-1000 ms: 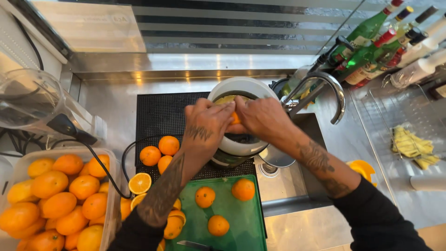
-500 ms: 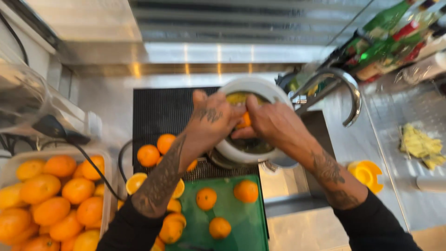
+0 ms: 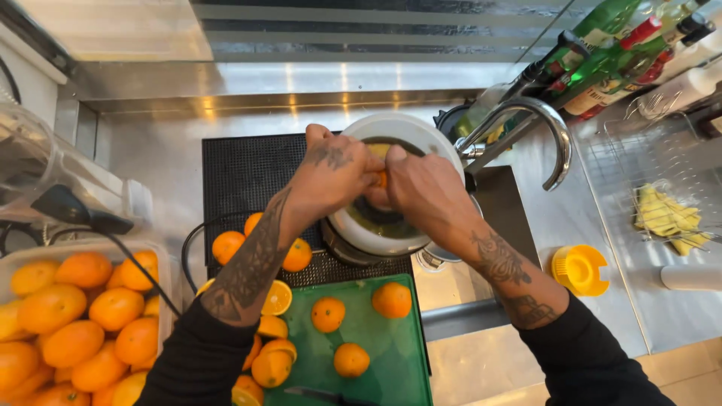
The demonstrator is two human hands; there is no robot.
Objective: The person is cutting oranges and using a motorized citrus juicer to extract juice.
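Both hands over white juicer bowl (image 3: 353, 225) on black mat: left hand (image 3: 331, 177) and right hand (image 3: 421, 188) closed together on an orange half (image 3: 382, 179), pressing it at bowl center; juice/pulp visible inside. Clear tub (image 3: 162, 256) at left was full of whole oranges (image 3: 71, 316). Green cutting board (image 3: 391, 361) held approx. 4 halves w/ more cut pieces at its left edge.

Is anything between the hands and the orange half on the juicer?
Nothing visible. The left hand and right hand both press directly on the orange half over the white juicer; the fingers hide most of it.
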